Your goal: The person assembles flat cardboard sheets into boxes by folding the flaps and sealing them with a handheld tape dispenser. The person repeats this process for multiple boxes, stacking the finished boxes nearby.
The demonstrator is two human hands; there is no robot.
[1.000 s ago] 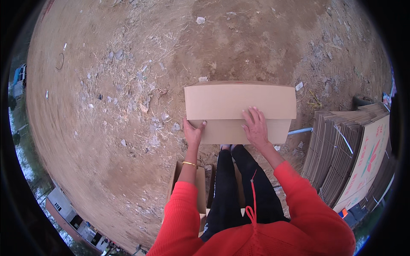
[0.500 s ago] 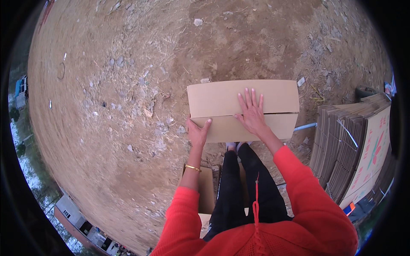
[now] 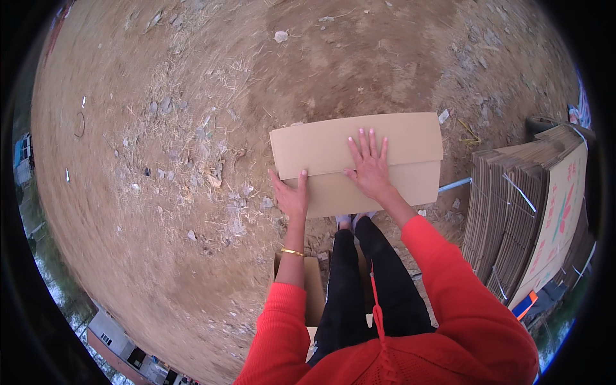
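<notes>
A brown cardboard box [image 3: 391, 186] is in front of my feet, its two long top flaps folded down. The far flap [image 3: 410, 135] lies with its edge over the near one. My right hand [image 3: 371, 168] presses flat on the top across that seam, fingers spread. At the box's left end, my left hand [image 3: 292, 196] holds the near corner, thumb on the top and fingers along the side; its lower fingers are hidden. What the box rests on cannot be seen.
Bundled flat cardboard [image 3: 507, 205] stands in a strapped stack at the right. An open carton [image 3: 313, 292] sits beside my legs, partly covered by my left arm. A pale bluish rod [image 3: 455, 185] lies between box and stack. Scraps litter the dirt ground [image 3: 160, 212].
The dark gap between the flaps at the right has closed, and the far flap now overlaps the near one. The box has turned slightly, its right end farther away. Both hands remain on it.
</notes>
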